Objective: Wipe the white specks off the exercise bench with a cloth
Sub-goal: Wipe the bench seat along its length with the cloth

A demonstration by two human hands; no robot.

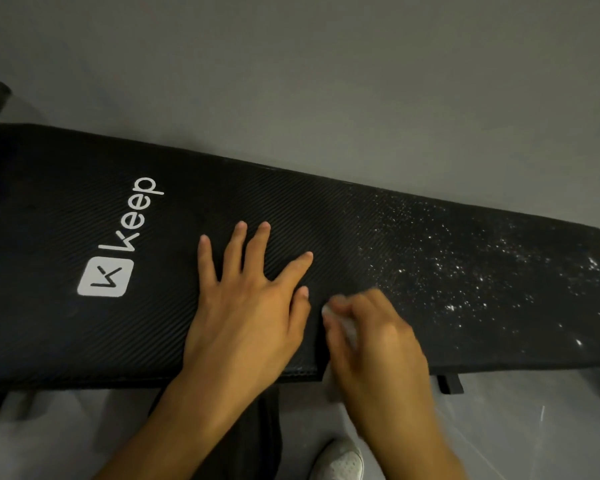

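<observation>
Left hand (pixel 246 306) flat, fingers spread, on black exercise bench (pixel 84 202). Right hand (pixel 371 337), blurred, grips white cloth (pixel 340 323) beside white specks (pixel 465 271).

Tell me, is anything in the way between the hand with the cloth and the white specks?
Nothing I can see. The right hand grips the cloth near the front edge of the bench, and the white specks begin just to its right. The left hand lies flat on the other side.

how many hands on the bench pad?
2. Left hand lies flat on the bench, beside the Keep logo; right hand grips the cloth at the near edge, beside the white specks. None hidden.
</observation>
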